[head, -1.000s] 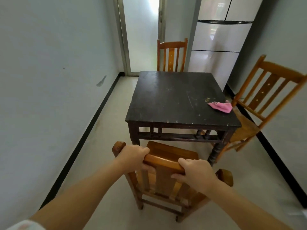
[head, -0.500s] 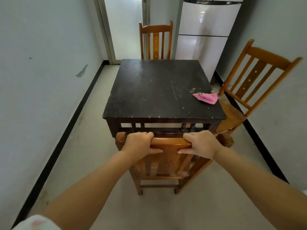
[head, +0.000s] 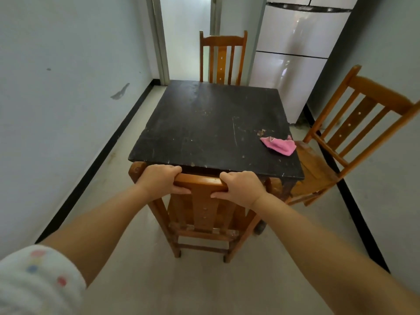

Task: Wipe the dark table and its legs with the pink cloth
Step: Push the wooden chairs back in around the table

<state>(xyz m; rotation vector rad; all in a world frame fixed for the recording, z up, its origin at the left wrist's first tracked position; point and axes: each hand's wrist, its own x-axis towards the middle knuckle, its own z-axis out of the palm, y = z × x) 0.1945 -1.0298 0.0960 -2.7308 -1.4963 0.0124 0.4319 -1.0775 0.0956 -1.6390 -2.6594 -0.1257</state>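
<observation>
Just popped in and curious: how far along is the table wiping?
Not started, by the look of it. The pink cloth lies crumpled and untouched near the dark table's right edge, with crumbs beside it. Both the left hand and right hand grip the near chair's top rail. The tabletop and legs remain to wipe.

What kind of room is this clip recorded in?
Most likely a small dining corner of a home kitchen: a dark table with wooden chairs on three sides and a white fridge behind it. Both hands grip the near chair.
</observation>
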